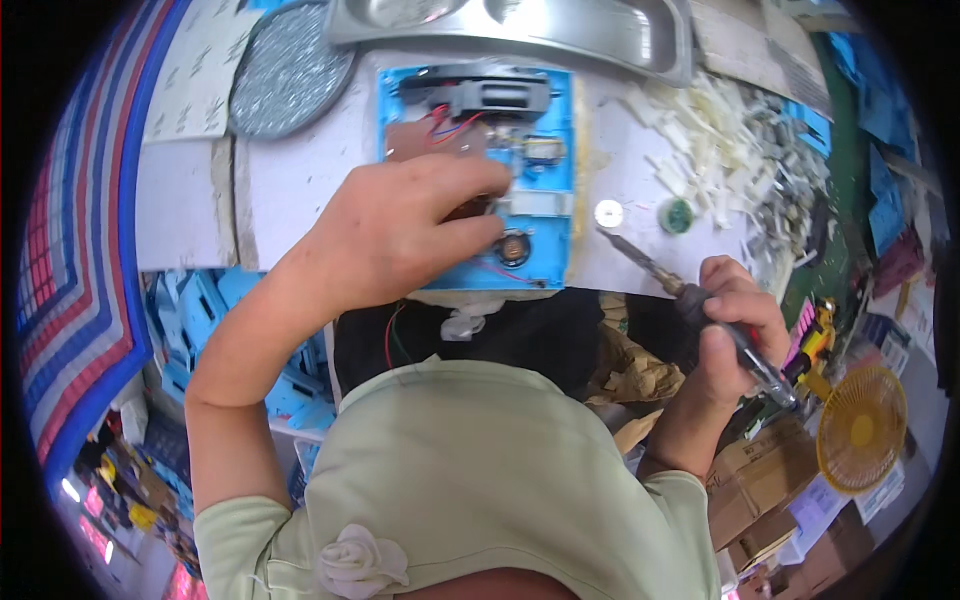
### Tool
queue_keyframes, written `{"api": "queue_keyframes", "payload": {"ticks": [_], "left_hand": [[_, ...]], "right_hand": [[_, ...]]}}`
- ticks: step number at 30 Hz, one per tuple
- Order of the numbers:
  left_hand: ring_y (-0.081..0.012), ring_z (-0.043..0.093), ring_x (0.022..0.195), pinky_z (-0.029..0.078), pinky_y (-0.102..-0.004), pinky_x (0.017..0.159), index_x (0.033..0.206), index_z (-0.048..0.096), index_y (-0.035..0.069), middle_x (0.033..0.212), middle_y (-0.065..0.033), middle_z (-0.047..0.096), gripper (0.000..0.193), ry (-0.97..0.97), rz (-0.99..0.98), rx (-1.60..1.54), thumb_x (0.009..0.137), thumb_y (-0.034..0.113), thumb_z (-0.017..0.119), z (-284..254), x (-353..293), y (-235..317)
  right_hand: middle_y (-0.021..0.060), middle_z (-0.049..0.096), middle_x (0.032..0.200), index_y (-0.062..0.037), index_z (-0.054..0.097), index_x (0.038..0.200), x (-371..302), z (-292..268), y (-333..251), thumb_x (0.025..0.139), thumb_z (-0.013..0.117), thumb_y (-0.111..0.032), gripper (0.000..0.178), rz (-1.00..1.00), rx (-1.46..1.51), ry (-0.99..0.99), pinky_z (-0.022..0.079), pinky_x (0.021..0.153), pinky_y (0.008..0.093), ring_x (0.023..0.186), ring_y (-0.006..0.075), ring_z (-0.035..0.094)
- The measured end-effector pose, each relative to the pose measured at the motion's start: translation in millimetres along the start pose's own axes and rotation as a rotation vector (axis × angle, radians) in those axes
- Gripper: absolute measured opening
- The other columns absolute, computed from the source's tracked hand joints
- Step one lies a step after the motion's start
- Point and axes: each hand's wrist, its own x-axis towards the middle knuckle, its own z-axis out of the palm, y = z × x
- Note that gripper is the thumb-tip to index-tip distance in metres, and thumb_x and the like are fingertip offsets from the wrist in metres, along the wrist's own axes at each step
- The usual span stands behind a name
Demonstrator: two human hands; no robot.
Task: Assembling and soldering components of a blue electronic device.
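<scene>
A blue plastic housing (558,90) lies open on the work surface in front of me. It holds a black mechanism (500,95), red and blue wires, a small metal-framed part (543,150) and a round dark speaker-like part (513,248). My left hand (395,225) is over its left side, thumb and forefinger curled round a brown board (425,140) that the hand partly covers. To the right, my right hand (735,330) grips a screwdriver (690,300) by its dark handle. The metal tip points up and left, apart from the housing, near a small white disc (609,213).
A round dish of small silvery parts (290,75) stands far left, beside a metal tray (520,30). White and grey plastic pieces (720,150) pile up at right, near a green roll (675,215). A yellow fan (862,430) and cardboard boxes (755,480) are lower right.
</scene>
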Motion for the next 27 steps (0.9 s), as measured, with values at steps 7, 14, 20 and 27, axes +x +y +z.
{"api": "queue_keyframes", "payload": {"ticks": [7,14,20,27], "left_hand": [[-0.0284,0.07,0.082,0.057,-0.037,0.067,0.103,0.075,0.006,0.109,-0.0146,0.069,0.031,0.06,0.012,0.031,0.072,0.004,0.079,-4.6,-1.4,6.2],[-0.0291,0.071,0.087,0.057,-0.0356,0.069,0.104,0.076,0.005,0.115,-0.0165,0.069,0.03,0.092,-0.017,0.042,0.076,-0.002,0.079,-1.6,-0.1,11.3],[-0.0291,0.071,0.089,0.058,-0.0348,0.071,0.105,0.075,0.005,0.115,-0.0173,0.068,0.031,0.102,-0.056,0.04,0.075,-0.003,0.078,-2.7,-2.6,14.8],[-0.0307,0.07,0.095,0.059,-0.0391,0.078,0.106,0.074,0.006,0.118,-0.0141,0.068,0.036,0.097,-0.09,-0.004,0.071,0.003,0.076,-3.8,-18.8,7.6]], "right_hand": [[0.0108,0.062,0.086,0.0019,0.062,0.103,-63.2,-147.8,-48.6,0.096,0.06,-0.008,0.012,0.029,-0.12,0.839,0.052,0.082,0.0342,0.076,0.0149,0.055],[0.0067,0.067,0.093,-0.0014,0.065,0.092,-52.3,-204.1,-32.3,0.093,0.063,-0.006,0.005,0.041,-0.369,1.225,0.05,0.07,0.0243,0.083,0.0134,0.064],[0.0026,0.065,0.081,-0.0057,0.066,0.085,-15.4,-264.4,1.6,0.085,0.069,-0.005,0.003,0.049,-0.386,1.309,0.048,0.065,0.0252,0.071,0.0128,0.06],[0.0069,0.061,0.084,-0.0031,0.055,0.128,-32.3,-199.2,16.2,0.094,0.076,-0.026,0.046,0.399,0.403,1.065,0.051,0.068,0.0343,0.068,0.0162,0.057]]}}
